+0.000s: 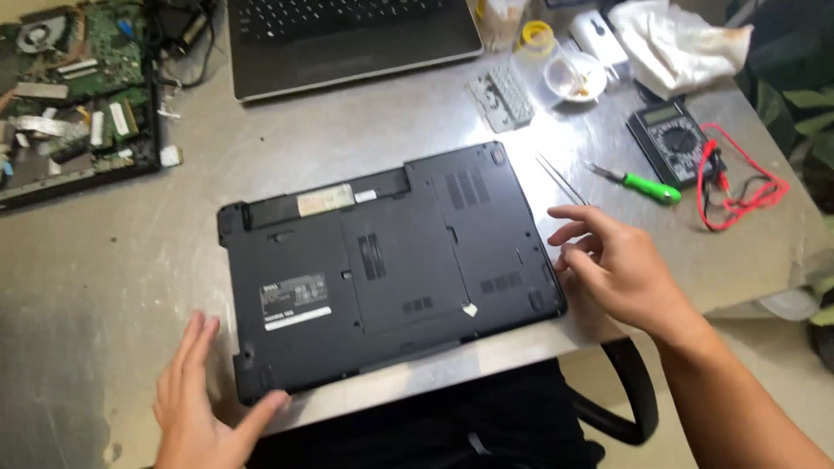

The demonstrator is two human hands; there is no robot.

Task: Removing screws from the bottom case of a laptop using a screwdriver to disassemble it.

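- A person is bracketing a black laptop [391,269] that is lying closed and upside down near the front edge of a metal workbench [113,252], its vented underside and pale stickers facing up, presumably so the bottom panels are within reach.
- The left hand [204,391] is lying flat on the bench at the machine's near left corner, fingers together and stretched out, thumb touching the casing edge; it is gripping nothing and appears to be steadying the machine against sliding.
- The right hand [612,265] is hovering at the right edge, fingers spread and loosely curled, empty, with the fingertips at or just beside the casing; whether they are actually touching is hard to tell.
- Tools are sitting to the right, close to that hand: slim tweezers [560,178] nearest it, a green-handled screwdriver [638,184] beyond, then a multimeter [671,141] with red leads [738,187] trailing in loops.
- A small white dish [575,76] is standing farther back, seemingly for loose parts, next to a grey perforated plate [504,95] and a crumpled white cloth [682,43].
- A stripped chassis with exposed circuit boards [74,95] is occupying the far left corner, and a second, open laptop [347,39] is sitting at the back, both well apart from the machine in hand.
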